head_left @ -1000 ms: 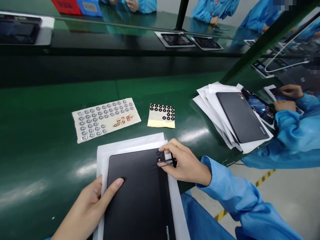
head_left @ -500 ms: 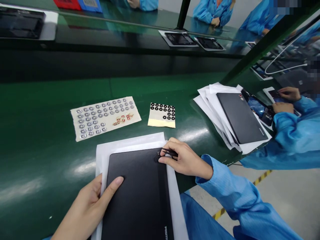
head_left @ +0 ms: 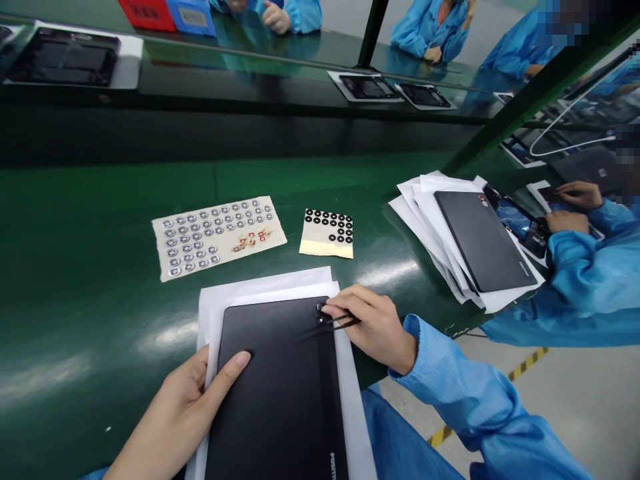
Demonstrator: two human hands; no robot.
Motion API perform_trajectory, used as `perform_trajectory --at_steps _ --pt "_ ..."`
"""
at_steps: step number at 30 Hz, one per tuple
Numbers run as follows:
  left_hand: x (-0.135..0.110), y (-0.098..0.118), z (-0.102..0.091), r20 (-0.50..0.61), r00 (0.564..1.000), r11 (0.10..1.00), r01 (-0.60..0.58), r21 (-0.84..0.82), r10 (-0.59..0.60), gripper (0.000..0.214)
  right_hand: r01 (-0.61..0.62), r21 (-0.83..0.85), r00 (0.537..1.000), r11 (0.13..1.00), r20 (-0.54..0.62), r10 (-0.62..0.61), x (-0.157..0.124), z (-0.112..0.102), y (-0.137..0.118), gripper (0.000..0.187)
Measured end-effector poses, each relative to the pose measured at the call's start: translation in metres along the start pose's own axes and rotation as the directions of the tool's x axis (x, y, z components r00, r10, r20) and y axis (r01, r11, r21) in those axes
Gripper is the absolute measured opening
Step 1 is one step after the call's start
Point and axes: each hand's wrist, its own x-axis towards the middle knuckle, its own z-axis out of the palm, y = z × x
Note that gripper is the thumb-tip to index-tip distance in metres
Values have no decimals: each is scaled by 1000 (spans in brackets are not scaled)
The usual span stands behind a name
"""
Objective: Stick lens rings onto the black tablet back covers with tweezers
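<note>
A black tablet [head_left: 275, 387] lies back side up on white paper sheets [head_left: 265, 279] in front of me. My left hand [head_left: 185, 400] grips its left edge, thumb on top and the other fingers under the paper. My right hand [head_left: 373, 327] holds dark tweezers [head_left: 345, 321] over the tablet's top right corner. The fingertips are beside two small round camera spots [head_left: 321, 320] there; whether the tweezers touch the tablet, I cannot tell. Beyond lie a sheet of ring-shaped pieces [head_left: 220, 237] and a smaller sheet of black ring stickers [head_left: 320, 230].
To the right, another tablet [head_left: 485, 240] rests on a paper pile [head_left: 425, 220]. Beside it a co-worker's hands [head_left: 575, 207] work. A raised shelf at the back carries several opened devices [head_left: 370, 87]. A green post [head_left: 525, 100] slants at right.
The tweezers have swung so their tips point left and down across the tablet's corner. My right fingers have shifted slightly, uncovering the round camera spots. My left hand keeps its grip.
</note>
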Motion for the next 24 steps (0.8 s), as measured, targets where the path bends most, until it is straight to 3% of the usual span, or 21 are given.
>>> perform_trajectory --at_steps 5,15,24 --pt "-1 -1 -1 -6 999 999 42 -32 -43 60 40 -170 999 985 16 -38 -4 1 -7 13" --pt "3 -3 -7 -43 997 998 69 4 -69 66 105 -328 994 939 19 -105 -18 13 -30 35" --pt "8 -14 -13 -36 997 997 72 26 -71 60 -90 -386 995 918 6 101 -11 20 -62 33"
